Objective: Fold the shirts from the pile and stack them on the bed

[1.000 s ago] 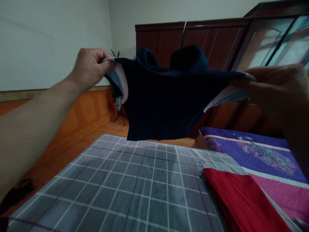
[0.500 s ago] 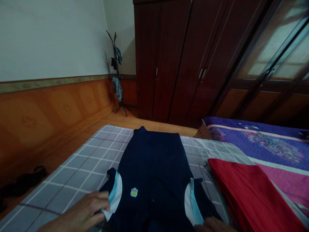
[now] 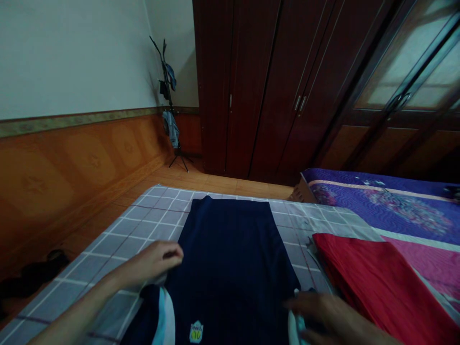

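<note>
A navy sports shirt lies flat on a grey checked sheet, with a small badge near the lower edge of the view. White and pale blue trim marks its sleeves. My left hand hangs just beside the shirt's left edge, fingers loosely curved around nothing. My right hand is low at the right, with its fingers over the right sleeve's white trim. Whether those fingers grip the sleeve is hidden.
A folded red cloth lies right of the shirt, beside a purple and pink quilted bedcover. Beyond stand a dark wooden wardrobe and a coat stand. Dark footwear sits on the floor at left.
The shirt, held up in the air a second ago, now lies flat on the sheet. My left hand has released its sleeve and moved up along the shirt's left edge.
</note>
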Available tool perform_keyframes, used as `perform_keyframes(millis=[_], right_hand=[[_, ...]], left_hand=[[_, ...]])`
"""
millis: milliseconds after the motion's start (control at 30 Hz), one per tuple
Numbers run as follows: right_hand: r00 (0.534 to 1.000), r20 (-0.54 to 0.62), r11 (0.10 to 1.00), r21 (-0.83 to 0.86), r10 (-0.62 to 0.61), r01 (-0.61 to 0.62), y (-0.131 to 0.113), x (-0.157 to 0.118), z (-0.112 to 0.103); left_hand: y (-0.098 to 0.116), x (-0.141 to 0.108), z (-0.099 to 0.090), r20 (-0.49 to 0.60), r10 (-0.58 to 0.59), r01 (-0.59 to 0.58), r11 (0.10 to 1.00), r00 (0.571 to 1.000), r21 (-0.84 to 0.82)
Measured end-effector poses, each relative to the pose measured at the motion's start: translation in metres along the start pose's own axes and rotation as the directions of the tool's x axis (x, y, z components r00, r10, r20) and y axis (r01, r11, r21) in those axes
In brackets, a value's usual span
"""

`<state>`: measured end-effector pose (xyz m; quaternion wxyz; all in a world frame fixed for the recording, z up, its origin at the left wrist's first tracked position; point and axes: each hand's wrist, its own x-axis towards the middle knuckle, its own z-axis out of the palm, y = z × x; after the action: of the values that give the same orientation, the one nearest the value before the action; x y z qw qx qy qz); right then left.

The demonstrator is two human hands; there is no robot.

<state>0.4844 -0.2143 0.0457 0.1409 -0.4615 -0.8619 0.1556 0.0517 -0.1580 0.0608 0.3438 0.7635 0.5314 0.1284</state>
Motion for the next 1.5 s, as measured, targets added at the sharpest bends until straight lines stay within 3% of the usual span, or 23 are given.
perform_keyframes(millis=[33, 67, 100, 133, 233, 333, 433, 533, 700, 1067, 1333, 1500], right_hand=[[0.994, 0.079, 0.996, 0.042, 0.074, -0.077, 0.004, 0.023, -0.009], [0.980, 0.098, 0.983, 0.046, 0.171, -0.176, 0.011, 0.049, -0.016], [0.953, 0.077, 0.955, 0.037, 0.292, -0.296, 0.020, 0.076, -0.021], [0.907, 0.036, 0.906, 0.034, 0.421, -0.422, 0.030, 0.102, -0.022], [0.806, -0.070, 0.808, 0.020, 0.588, -0.588, 0.066, 0.159, -0.011], [0.701, -0.126, 0.709, 0.026, 0.702, -0.705, 0.095, 0.184, 0.009], [0.633, -0.166, 0.647, 0.043, 0.756, -0.762, 0.114, 0.194, 0.021], [0.618, -0.190, 0.635, 0.048, 0.763, -0.771, 0.128, 0.204, 0.023], [0.635, -0.214, 0.656, 0.041, 0.742, -0.754, 0.143, 0.221, 0.025], [0.596, -0.328, 0.661, 0.136, 0.733, -0.738, 0.147, 0.227, 0.032], [0.545, -0.369, 0.643, 0.236, 0.753, -0.728, 0.146, 0.223, 0.030], [0.525, -0.380, 0.632, 0.256, 0.762, -0.731, 0.147, 0.223, 0.030]], left_hand=[[-0.008, 0.026, -0.005, -0.132, -0.073, 0.073, 0.997, 0.989, -0.003], [-0.017, 0.051, -0.009, -0.297, -0.182, 0.192, 0.981, 0.937, 0.005], [-0.027, 0.075, -0.010, -0.359, -0.226, 0.246, 0.969, 0.905, 0.010], [-0.037, 0.096, -0.010, -0.398, -0.260, 0.288, 0.958, 0.880, 0.010], [-0.058, 0.140, -0.001, -0.485, -0.361, 0.419, 0.908, 0.796, 0.011], [-0.064, 0.160, 0.009, -0.545, -0.425, 0.511, 0.859, 0.722, 0.007], [-0.065, 0.169, 0.015, -0.566, -0.433, 0.531, 0.847, 0.702, 0.010], [-0.071, 0.174, 0.015, -0.580, -0.421, 0.513, 0.858, 0.697, -0.006], [-0.089, 0.182, 0.011, -0.629, -0.404, 0.453, 0.887, 0.664, -0.091], [-0.107, 0.188, 0.018, -0.683, -0.350, 0.359, 0.923, 0.641, -0.137], [-0.110, 0.225, -0.019, -0.738, -0.309, 0.291, 0.944, 0.600, -0.158], [-0.114, 0.239, -0.008, -0.728, -0.270, 0.238, 0.960, 0.631, -0.150]])
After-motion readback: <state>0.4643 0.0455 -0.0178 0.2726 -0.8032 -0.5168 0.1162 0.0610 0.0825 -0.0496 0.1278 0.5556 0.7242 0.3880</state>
